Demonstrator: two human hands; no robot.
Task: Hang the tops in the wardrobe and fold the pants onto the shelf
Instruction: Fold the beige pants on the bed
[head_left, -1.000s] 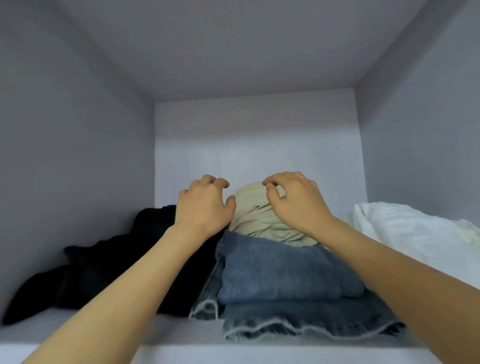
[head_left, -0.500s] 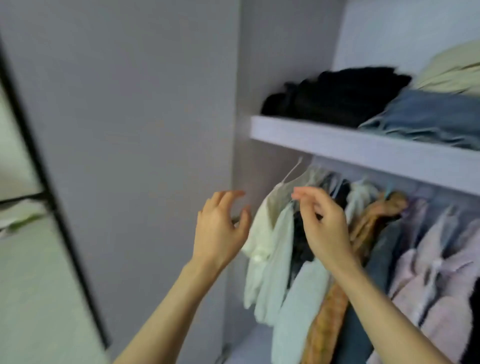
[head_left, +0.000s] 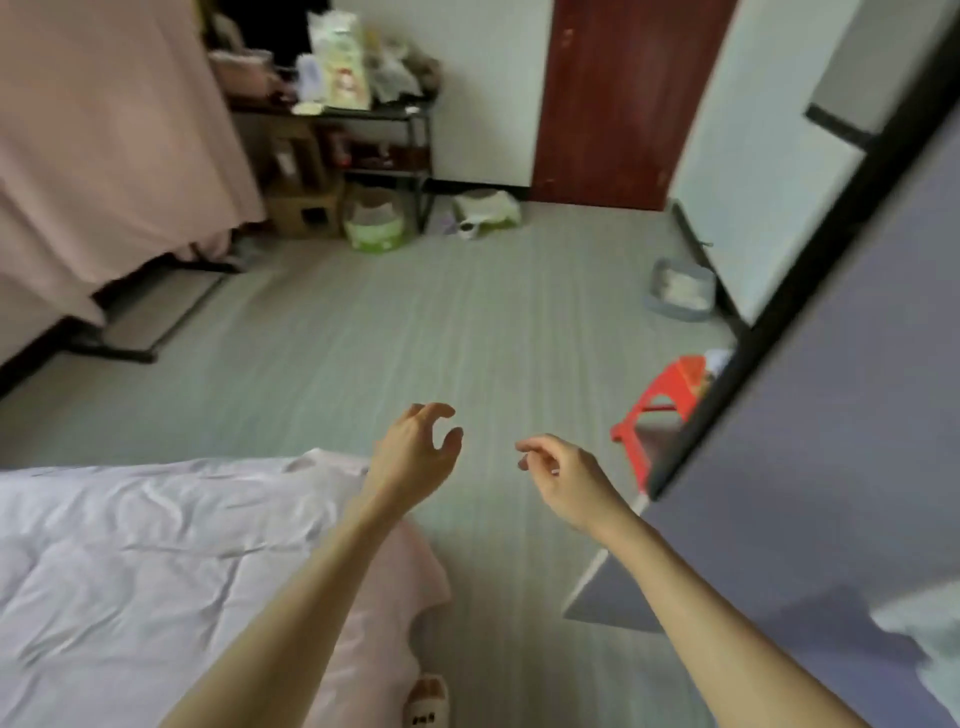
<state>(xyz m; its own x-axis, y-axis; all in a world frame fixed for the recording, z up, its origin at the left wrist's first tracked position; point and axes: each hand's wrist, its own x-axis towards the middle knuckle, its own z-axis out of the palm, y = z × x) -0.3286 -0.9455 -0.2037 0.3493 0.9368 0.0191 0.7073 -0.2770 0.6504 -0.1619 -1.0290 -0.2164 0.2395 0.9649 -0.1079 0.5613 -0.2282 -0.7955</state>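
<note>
Both hands hang in the air with nothing in them: the left hand (head_left: 415, 453) and the right hand (head_left: 569, 478) have loosely curled fingers, apart from each other above the grey striped floor (head_left: 415, 322). Under the left forearm lies the bed's wrinkled pale lilac sheet (head_left: 130, 561). Just right of the right hand stands the grey wardrobe panel (head_left: 831, 441), with a red plastic stool (head_left: 662, 400) beyond. No tops or pants show.

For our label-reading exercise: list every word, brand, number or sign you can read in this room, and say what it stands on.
None can be read.
Bags on the black rack: coloured print, too blurred to read.
Slipper by the bed: dark marks, too small to tell.
Red door and red stool: no text shows.
</note>
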